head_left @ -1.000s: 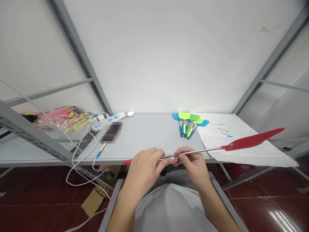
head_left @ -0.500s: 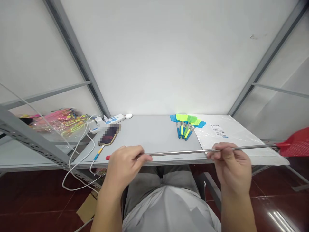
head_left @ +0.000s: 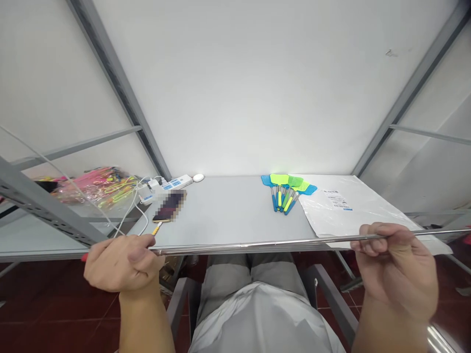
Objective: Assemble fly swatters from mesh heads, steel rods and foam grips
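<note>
A telescopic fly swatter (head_left: 257, 245) stretches level across the front of the table, its thin metal rod drawn out long. My left hand (head_left: 123, 262) is closed round its red handle, of which only the end shows. Toward the other end, my right hand (head_left: 399, 264) pinches the rod between thumb and fingers. The red swatter head lies almost wholly beyond the right edge of view. Behind the rod, several blue, green and yellow fly swatters (head_left: 285, 191) lie fanned out with their rods short.
A white plastic mailing bag (head_left: 353, 211) with a printed label covers the table's right side. At left are a phone (head_left: 169, 208) on a cable, a power strip (head_left: 176, 183) and a white oval object (head_left: 198, 177). Bagged colourful items (head_left: 99, 186) sit beyond the shelf post (head_left: 121, 93).
My hands have moved apart, left hand leftward and right hand rightward, and the rod between them is longer. The red swatter head has slid almost out of view at right.
</note>
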The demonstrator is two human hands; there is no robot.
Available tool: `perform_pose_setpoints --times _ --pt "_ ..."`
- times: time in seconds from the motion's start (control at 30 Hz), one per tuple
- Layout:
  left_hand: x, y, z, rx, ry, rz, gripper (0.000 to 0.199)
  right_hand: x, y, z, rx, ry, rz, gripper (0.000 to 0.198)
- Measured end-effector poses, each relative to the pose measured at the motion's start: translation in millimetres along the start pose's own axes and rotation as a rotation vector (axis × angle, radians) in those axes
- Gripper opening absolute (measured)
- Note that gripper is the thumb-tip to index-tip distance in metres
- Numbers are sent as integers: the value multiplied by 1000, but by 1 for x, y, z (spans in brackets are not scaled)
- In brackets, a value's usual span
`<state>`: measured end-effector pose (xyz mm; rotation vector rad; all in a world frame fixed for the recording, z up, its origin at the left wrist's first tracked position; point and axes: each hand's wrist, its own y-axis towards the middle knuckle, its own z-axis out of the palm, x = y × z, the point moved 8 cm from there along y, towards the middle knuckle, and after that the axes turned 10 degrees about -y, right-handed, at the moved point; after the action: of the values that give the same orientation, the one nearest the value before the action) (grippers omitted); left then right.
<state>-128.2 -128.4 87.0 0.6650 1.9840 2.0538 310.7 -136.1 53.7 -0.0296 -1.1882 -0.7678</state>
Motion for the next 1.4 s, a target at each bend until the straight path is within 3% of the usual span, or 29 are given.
perform_pose_setpoints --times 0.13,0.23,0.33,0.43,0.53,0.7,0.77,0.87,0.97,1.07,1.13,1.27,1.4 --pt "2 -5 -5 -87 -33 -40 52 2 4 -7 -74 39 40 26" --pt "-1 -13 4 -124 -65 -214 48 -13 8 -1 -114 123 71 27" --pt "-10 -21 24 -50 -88 -372 42 -37 8 14 -120 158 60 19" --pt "-18 -24 37 16 -88 -414 36 -63 2 38 -7 142 117 18" --pt "-14 -25 33 -32 -78 -471 36 -75 -4 52 82 107 125 20" --pt "-20 -21 30 -136 -185 -566 39 -73 -3 53 178 74 125 21" --pt "-27 -17 28 -253 -230 -595 33 -68 2 46 173 94 100 24" --pt "-27 -26 18 -615 -314 -736 11 -58 13 29 106 110 26 24" --pt "-13 -56 34 -856 -524 -1162 15 -50 20 15 41 102 -36 27" --pt "-21 -80 80 -805 -966 -1678 23 -49 19 14 13 89 -45 26" --pt "-42 -81 105 -694 -1257 -1849 30 -52 15 21 20 83 -27 24" --pt "-71 -76 119 -599 -1496 -1916 34 -65 9 32 4 115 32 24" --pt "-70 -70 115 -654 -1510 -1850 37 -75 9 25 -95 120 62 25"
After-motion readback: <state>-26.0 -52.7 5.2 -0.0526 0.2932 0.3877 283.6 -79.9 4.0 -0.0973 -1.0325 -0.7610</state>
